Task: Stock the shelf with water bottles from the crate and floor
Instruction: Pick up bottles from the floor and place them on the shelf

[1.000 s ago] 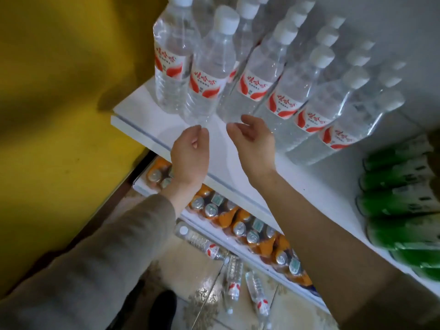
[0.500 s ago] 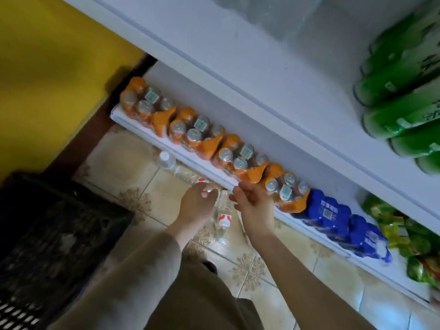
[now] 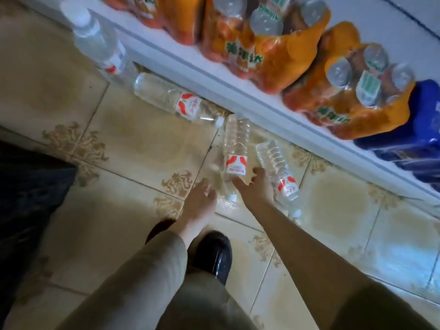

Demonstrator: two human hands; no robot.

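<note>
Several clear water bottles with red-and-white labels lie on the tiled floor along the bottom shelf. The middle bottle (image 3: 234,151) lies with its white cap toward me. My left hand (image 3: 199,203) is open just left of its cap end. My right hand (image 3: 256,186) is open with spread fingers, its fingertips at that bottle's label, and partly covers a second bottle (image 3: 277,170) lying to the right. Two more bottles lie farther left: one (image 3: 176,101) against the shelf base, another (image 3: 95,41) beyond it. Neither hand holds anything.
The bottom shelf's white edge (image 3: 214,79) runs diagonally above the bottles, loaded with orange shrink-wrapped drink packs (image 3: 266,51) and a blue pack (image 3: 419,122). A dark crate (image 3: 26,198) fills the left edge. My black shoe (image 3: 214,253) stands just behind my hands.
My view dropped from the upper shelf of standing water bottles to the floor. Both hands came down from the shelf and now reach the bottles lying on the tiles.
</note>
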